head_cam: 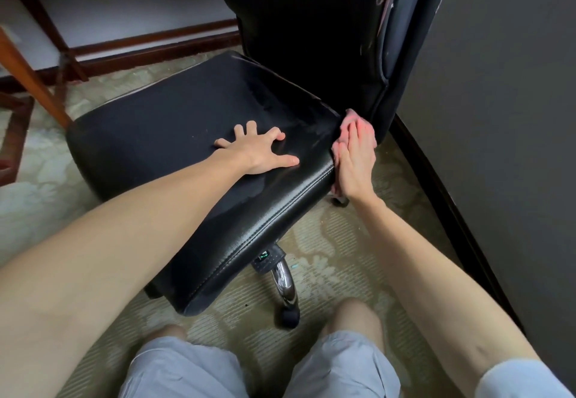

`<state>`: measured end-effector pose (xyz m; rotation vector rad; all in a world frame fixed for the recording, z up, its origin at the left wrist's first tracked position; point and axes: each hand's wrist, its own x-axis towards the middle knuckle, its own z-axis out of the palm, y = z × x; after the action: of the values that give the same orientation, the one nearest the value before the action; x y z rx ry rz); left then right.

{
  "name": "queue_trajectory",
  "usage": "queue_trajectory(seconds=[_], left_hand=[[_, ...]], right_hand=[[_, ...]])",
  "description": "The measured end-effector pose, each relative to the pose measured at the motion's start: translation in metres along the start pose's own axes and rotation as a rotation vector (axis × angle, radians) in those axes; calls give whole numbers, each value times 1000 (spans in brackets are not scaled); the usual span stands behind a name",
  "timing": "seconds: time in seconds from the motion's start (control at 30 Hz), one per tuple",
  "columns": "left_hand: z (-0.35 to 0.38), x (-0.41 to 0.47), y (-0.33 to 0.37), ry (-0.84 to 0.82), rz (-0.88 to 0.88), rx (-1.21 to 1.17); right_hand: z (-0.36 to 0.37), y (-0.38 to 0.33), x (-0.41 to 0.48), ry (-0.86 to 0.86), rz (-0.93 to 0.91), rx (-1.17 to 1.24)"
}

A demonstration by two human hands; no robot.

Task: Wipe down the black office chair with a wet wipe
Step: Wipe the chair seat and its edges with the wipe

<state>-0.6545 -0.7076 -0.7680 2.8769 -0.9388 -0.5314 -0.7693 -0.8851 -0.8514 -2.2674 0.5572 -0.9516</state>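
Down at the right side of the black chair [218, 110], against the upright edge of the seat [174, 135]: pressing the wipe [350, 117] to the leather with the right hand [355, 160], fingers straight and close together, flat against the side, with only a crumpled pale corner of the wipe showing past the fingertips near the back corner. Bracing with the left hand [258, 154], laid palm-down on top of the seat, fingers spread wide, holding nothing.

For a good pass: press evenly through the whole palm, not the fingertips alone. Draw along the side in one long stroke, following the stitched seam. Lean on the left hand to stop any swivel or roll. Refold to a clean face once soiled. Judging by damp patches on top, probably part-way through, with the backrest [305, 23] and the chrome leg [285, 282] perhaps left to do.

Tight on the right: dark wall panel [498, 117] close beside the backrest, little elbow room there, so better to stroke toward the front corner. Open carpet [327, 260] in front, between knees and seat. On the left, a wooden desk leg [28, 76] near the far side of the seat; mind it if turning the chair.
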Motion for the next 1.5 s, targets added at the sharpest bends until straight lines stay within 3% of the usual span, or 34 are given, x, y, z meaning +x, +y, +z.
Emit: queue_trajectory(seconds=[0.17,0.33,0.53,0.67,0.8,1.0,1.1,1.23,1.5], left_hand=[[-1,1,6,21,-13,-6],[3,3,9,42,-37,14],[2,2,6,38,-27,15],[-1,-4,3,11,-8,33],[-9,-8,-16,-67,41,56],[3,-21,-22,-55,118,81],[7,-13,-15,-51,72,77],[5,-14,-7,-30,77,110],[5,-19,-14,-34,95,104]], right_hand=[[9,-19,-6,65,129,71],[19,-60,-70,-167,157,103],[35,-109,-141,-184,192,219],[31,-91,-124,-167,151,160],[23,-70,-87,-174,212,128],[19,-52,-58,-193,290,168],[13,-66,-70,-111,230,245],[15,-86,-118,-190,270,305],[14,-70,-96,-248,86,85]])
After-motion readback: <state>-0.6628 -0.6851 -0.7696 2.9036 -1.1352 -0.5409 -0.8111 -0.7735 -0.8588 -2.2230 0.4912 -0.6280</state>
